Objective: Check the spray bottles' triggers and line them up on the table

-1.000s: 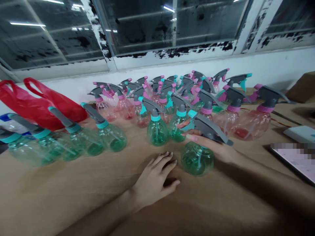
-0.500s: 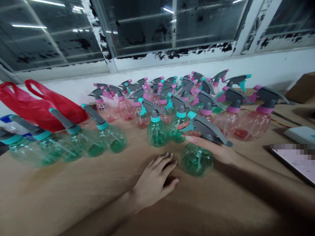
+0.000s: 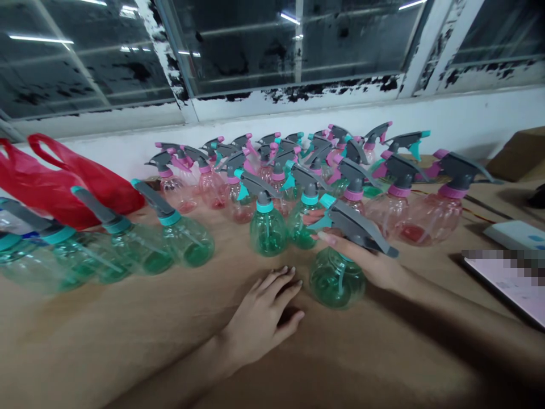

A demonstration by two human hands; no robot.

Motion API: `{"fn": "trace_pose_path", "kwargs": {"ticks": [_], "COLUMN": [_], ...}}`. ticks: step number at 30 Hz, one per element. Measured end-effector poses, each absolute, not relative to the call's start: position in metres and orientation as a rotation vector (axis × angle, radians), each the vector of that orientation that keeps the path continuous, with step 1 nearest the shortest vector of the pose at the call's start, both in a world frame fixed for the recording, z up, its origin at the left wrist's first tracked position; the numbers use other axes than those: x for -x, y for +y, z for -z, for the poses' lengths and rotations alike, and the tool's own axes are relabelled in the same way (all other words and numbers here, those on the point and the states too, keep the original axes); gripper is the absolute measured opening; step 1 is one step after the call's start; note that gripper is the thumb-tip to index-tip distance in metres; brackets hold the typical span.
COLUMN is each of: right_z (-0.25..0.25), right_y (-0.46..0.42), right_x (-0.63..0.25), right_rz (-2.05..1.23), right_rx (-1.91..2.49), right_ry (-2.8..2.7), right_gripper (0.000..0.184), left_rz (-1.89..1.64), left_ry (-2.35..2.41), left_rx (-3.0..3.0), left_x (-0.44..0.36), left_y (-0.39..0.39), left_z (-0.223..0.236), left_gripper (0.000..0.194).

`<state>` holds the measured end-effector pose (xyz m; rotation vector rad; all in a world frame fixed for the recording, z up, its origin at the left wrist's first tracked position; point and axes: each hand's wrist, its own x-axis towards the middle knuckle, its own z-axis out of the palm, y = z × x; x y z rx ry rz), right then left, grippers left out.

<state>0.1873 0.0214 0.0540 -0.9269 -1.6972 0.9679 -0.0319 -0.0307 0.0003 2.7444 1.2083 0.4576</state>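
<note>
My right hand (image 3: 361, 255) is wrapped round the neck of a green spray bottle (image 3: 334, 284), just under its grey trigger head with teal nozzle. That bottle stands upright on the brown tabletop (image 3: 179, 335). Flat on the table to its left lies my left hand (image 3: 266, 315), fingers spread and holding nothing. Just beyond my hands stand two more green spray bottles, the nearer-left one (image 3: 268, 230) and its neighbour (image 3: 303, 224), partly hidden by my right fingers. Pink spray bottles, one of them large in view (image 3: 432, 218), stand behind to the right.
A row of green spray bottles (image 3: 189, 241) stands at the left, before a red plastic bag (image 3: 93, 196). Many more bottles crowd the back by the wall. At the right are a phone-like device (image 3: 506, 284), a white box (image 3: 517, 233) and a cardboard box (image 3: 522, 153).
The view has shifted slightly, so everything sits a little further left. Both hands and the held bottle keep their places on the table.
</note>
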Motion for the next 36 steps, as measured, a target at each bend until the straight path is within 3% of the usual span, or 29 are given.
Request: {"fn": "trace_pose_path", "kwargs": {"ticks": [22,36], "right_z": [-0.05,-0.067], "right_y": [0.021,0.026], "right_x": [-0.184,-0.196], "right_rz": [-1.063,-1.05], "right_rx": [0.887,0.745], "right_ry": [-1.605,-1.823], "right_gripper": [0.025,0.045], "left_rz": [-0.398,-0.443], "left_ry": [1.219,1.23], "left_rx": [-2.771,-2.864], "left_x": [0.032,0.035], "left_y": [-0.031,-0.029], "left_z": [0.001,0.003], "left_gripper": [0.04,0.039]}}
